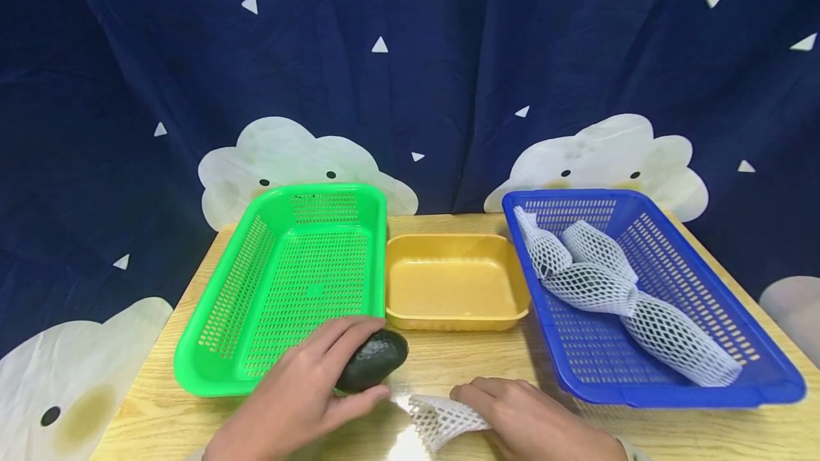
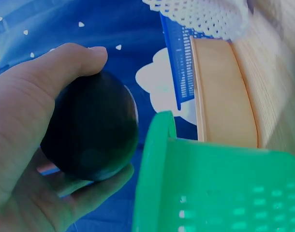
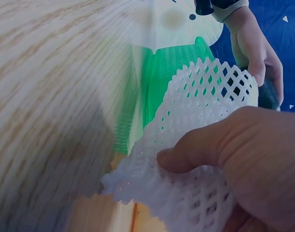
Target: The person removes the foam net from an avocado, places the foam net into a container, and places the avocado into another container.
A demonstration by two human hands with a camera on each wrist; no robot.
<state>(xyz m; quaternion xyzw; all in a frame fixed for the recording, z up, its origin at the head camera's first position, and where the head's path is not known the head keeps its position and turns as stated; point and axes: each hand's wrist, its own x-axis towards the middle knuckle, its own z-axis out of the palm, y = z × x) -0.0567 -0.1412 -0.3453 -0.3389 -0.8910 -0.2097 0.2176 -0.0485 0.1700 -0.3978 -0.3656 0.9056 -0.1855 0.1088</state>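
Observation:
A dark avocado [image 1: 374,359] is gripped in my left hand [image 1: 307,383], thumb on one side and fingers on the other, near the front right corner of the green basket [image 1: 184,354]. The left wrist view shows the bare avocado [image 2: 92,128] between thumb and fingers. My right hand [image 1: 528,415] pinches a white foam net sleeve [image 1: 445,420] low in front of the blue basket. In the right wrist view the thumb presses on the sleeve [image 3: 186,121], which hangs slack and partly flattened. The avocado and the sleeve are apart.
The blue basket [image 1: 679,395] on the right holds several net-wrapped fruits [image 1: 592,287]. Between the two baskets stands a yellow tray [image 1: 458,322]. A wooden table [image 1: 154,404] carries everything, and a dark blue curtain [image 1: 435,77] hangs behind it.

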